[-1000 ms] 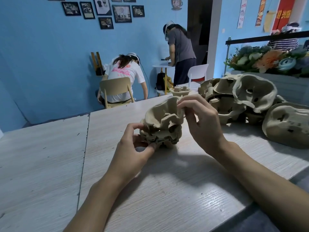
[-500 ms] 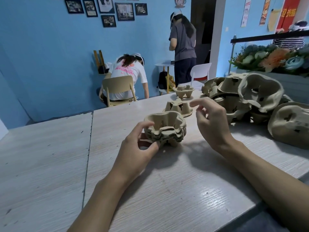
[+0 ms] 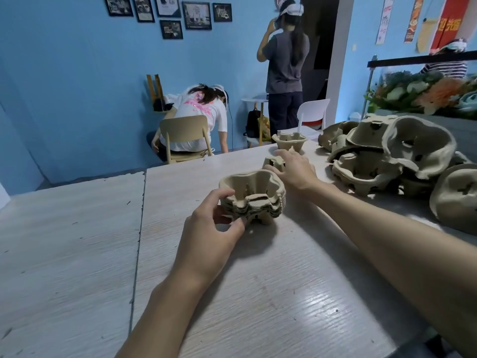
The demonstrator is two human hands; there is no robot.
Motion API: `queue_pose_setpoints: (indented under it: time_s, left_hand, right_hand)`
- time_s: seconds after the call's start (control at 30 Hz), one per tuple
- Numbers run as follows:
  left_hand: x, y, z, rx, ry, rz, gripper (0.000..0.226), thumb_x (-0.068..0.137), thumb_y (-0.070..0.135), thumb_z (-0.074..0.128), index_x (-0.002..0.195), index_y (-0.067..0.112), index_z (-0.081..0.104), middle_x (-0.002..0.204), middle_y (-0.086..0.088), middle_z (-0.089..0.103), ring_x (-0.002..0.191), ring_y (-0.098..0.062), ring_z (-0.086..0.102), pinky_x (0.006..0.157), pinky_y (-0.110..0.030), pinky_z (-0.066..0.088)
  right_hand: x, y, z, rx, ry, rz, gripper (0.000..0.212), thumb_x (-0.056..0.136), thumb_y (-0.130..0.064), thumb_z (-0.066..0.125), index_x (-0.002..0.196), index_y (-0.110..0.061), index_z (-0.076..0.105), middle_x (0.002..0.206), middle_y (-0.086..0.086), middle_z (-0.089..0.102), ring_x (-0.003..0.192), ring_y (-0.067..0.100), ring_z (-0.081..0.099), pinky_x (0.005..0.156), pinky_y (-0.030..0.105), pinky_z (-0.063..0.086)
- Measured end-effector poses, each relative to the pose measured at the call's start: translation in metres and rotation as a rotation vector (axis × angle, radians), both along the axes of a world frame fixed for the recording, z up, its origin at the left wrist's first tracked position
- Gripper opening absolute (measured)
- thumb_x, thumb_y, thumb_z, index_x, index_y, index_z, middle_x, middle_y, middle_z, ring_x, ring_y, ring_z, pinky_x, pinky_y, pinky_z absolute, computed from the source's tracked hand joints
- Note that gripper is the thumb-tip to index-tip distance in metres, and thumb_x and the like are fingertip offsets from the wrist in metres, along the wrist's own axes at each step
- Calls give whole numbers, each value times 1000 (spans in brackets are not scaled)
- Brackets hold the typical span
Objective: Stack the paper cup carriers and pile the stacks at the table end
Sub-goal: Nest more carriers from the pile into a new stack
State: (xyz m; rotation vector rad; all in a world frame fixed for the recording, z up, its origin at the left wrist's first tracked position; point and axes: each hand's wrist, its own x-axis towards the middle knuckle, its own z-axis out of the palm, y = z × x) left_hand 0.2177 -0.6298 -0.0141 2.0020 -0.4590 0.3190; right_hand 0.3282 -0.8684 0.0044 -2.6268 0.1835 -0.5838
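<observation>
Soft, even indoor light; a pale glare patch sits on the counter (image 3: 304,301) near the bottom. Shadows under both forearms are faint. Wide-angle distortion bends the edges; focus holds throughout.

Blue wall (image 3: 77,86) with framed pictures (image 3: 196,15), tan chair (image 3: 184,130), white chair (image 3: 312,112), pale table (image 3: 64,241).

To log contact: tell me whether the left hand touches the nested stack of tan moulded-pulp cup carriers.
Touching. The head view shows the left hand pinching the left rim of the nested stack of tan moulded-pulp cup carriers with thumb and fingers.
</observation>
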Motion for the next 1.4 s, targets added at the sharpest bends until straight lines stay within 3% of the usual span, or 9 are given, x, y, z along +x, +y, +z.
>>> queue_pose_setpoints:
  time_s: [0.3, 0.43, 0.53, 0.67, 0.87, 1.0, 1.1, 1.27, 1.4]
  left_hand:
    - [-2, 2, 3, 3, 2, 33, 44, 87, 24, 77, 120, 45, 58, 106, 16, 69, 85, 4, 67, 83, -31, 58]
    - [1, 4, 2, -2, -3, 81, 42, 85, 21, 77, 117, 42, 59, 100, 18, 68, 90, -4, 67, 83, -34, 58]
    - [2, 4, 1, -7, -8, 84, 42, 85, 18, 78, 117, 39, 60, 102, 18, 68, 94, -4, 67, 81, -23, 55]
    - [3, 3, 1, -24, -1, 81, 42, 85, 16, 78, 116, 38, 60, 102, 15, 70, 95, -3, 68, 80, -20, 53]
    - [5, 2, -1, -20, -12, 84, 41, 85, 16, 78, 114, 39, 60, 101, 14, 70, 93, -4, 68, 80, -25, 56]
    - [5, 3, -1, -19, -18, 83, 40, 85, 16, 78, 112, 39, 60, 100, 14, 71, 93, -5, 69, 81, -27, 56]
    - [4, 3, 0, -19, -22, 83, 39, 84, 13, 78, 108, 39, 60, 98, 16, 70, 91, -3, 69, 80, -24, 55]
    - [5, 5, 0, -26, -11, 90, 38, 84, 13, 78, 110, 36, 61, 97, 16, 70, 91, -3, 69, 79, -25, 55]
    - [5, 5, 0, -27, -6, 88, 38, 85, 14, 77, 111, 36, 60, 97, 15, 70, 91, -4, 68, 79, -24, 56]
  right_hand:
    - [-15, -6, -1, 148, -100, 10, 24, 83, -31, 69, 71, -16, 56, 103, 7, 53, 94, 24, 53, 88, 43, 48]
    - [-38, -14, -5, 142, -154, 14, 25, 81, -40, 67, 83, -18, 54, 101, 7, 58, 91, 22, 54, 85, 44, 49]
    - [-43, -9, -5, 74, -117, -91, 61, 81, -69, 53, 114, -17, 50, 118, 10, 55, 110, 27, 51, 96, 51, 42]
    - [-35, 12, -2, -9, 78, -218, 95, 81, -81, 40, 139, -7, 40, 140, 18, 44, 130, 35, 38, 103, 52, 29]
    - [-26, 13, -6, 109, 107, -189, 82, 78, -66, 60, 132, -7, 44, 134, 16, 47, 125, 35, 41, 102, 49, 33]
    - [-35, 7, -6, 210, -46, 105, 61, 81, -45, 72, 128, -16, 48, 125, 13, 43, 116, 28, 46, 103, 40, 41]
    - [-40, 2, -6, 148, -193, 151, 56, 77, -34, 77, 125, -18, 51, 124, 10, 39, 113, 28, 45, 102, 39, 43]
    - [-48, -7, 1, -157, -273, 75, 69, 69, -33, 84, 125, -16, 48, 138, 12, 29, 123, 31, 32, 100, 44, 42]
    - [-51, -8, 3, 24, -294, 248, 58, 70, -39, 85, 113, -13, 56, 142, 8, 28, 131, 25, 32, 109, 35, 37]
